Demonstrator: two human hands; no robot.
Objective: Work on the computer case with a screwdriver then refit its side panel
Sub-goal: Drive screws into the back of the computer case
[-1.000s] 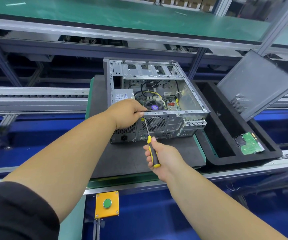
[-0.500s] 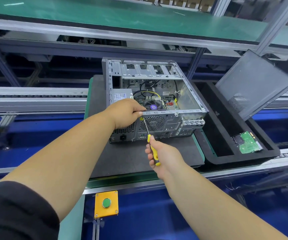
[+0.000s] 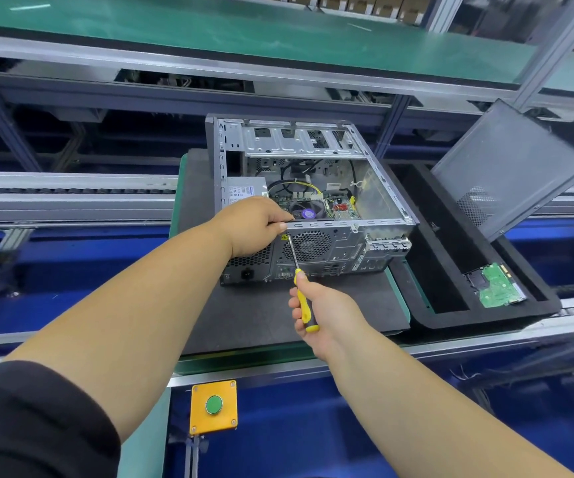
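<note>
computer case, open side up, silver frame

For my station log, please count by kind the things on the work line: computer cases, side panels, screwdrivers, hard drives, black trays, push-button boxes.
Computer case: 1
Side panel: 1
Screwdriver: 1
Hard drive: 1
Black tray: 1
Push-button box: 1
Total: 6
</note>
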